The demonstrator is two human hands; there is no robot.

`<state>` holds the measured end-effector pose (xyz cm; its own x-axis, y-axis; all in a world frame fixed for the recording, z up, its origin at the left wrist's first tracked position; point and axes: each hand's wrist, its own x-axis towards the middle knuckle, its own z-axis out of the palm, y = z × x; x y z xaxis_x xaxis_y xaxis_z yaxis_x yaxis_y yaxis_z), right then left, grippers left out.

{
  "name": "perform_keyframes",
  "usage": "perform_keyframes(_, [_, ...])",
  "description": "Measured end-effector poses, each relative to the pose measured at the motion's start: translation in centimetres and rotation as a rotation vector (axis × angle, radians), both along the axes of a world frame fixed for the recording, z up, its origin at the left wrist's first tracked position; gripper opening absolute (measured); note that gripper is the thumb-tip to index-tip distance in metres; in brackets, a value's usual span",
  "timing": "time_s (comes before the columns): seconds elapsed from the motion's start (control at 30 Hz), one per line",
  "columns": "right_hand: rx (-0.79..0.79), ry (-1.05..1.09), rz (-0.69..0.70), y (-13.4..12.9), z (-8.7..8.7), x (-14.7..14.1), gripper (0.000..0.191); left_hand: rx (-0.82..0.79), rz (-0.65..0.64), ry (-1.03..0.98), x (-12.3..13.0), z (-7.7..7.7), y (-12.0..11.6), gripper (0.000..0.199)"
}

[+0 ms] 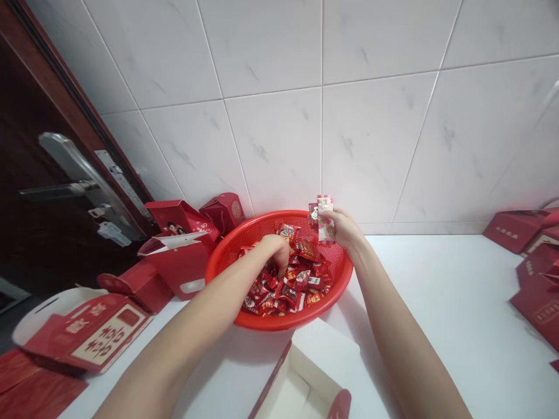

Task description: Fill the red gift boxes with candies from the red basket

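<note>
A red plastic basket [279, 325] holds many candies in red wrappers [301, 279]. My left hand [278, 251] reaches down among the candies; its fingertips are hidden, so its grip does not show. At the basket's right rim my right hand [343, 228] is closed on wrapped candies [325, 224], one in a white and pink wrapper and a dark red one behind it. Below the basket, between my forearms, an open box [301, 387] with a pale inside and red outer sides shows no candy in its visible part.
Red gift boxes [111, 331] line the left side of the white table [419, 291]. More red boxes [515, 230] stand at the far right edge. Behind is a tiled wall [271, 145]; at left, a dark door with a metal handle [78, 166].
</note>
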<state>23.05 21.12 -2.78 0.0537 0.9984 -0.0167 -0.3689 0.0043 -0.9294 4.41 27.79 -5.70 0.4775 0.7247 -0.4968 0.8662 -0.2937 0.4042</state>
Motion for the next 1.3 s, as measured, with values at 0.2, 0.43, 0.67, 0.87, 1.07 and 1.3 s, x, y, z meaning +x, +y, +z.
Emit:
perform_keyframes(0.2, [0.02, -0.004, 0.01, 0.3, -0.2, 0.0, 0.005, -0.212, -0.058, 0.155, 0.9, 2.3, -1.4, 0.031])
perform_keyframes(0.43, [0.04, -0.007, 0.029, 0.4, -0.4, 0.2, 0.009, -0.086, -0.004, -0.088, 0.0, 5.0, -2.1, 0.036])
perform_keyframes(0.67, [0.038, 0.022, 0.031, 0.6, -0.6, 0.2, 0.004, 0.142, -0.075, 0.201, -3.5, 4.0, -4.2, 0.029])
perform_keyframes(0.87, [0.042, 0.03, 0.033, 0.5, -0.5, 0.2, 0.004, 0.146, -0.052, 0.153, -4.4, 2.8, -5.5, 0.033])
perform_keyframes(1.07, [0.043, 0.024, 0.045, 0.4, -0.5, 0.2, 0.006, 0.183, -0.024, -0.087, -5.0, 3.5, -5.3, 0.031])
perform_keyframes(1.3, [0.049, 0.029, 0.073, 0.2, -0.3, 0.3, 0.004, 0.154, 0.049, -0.499, -5.2, 5.0, -5.8, 0.041])
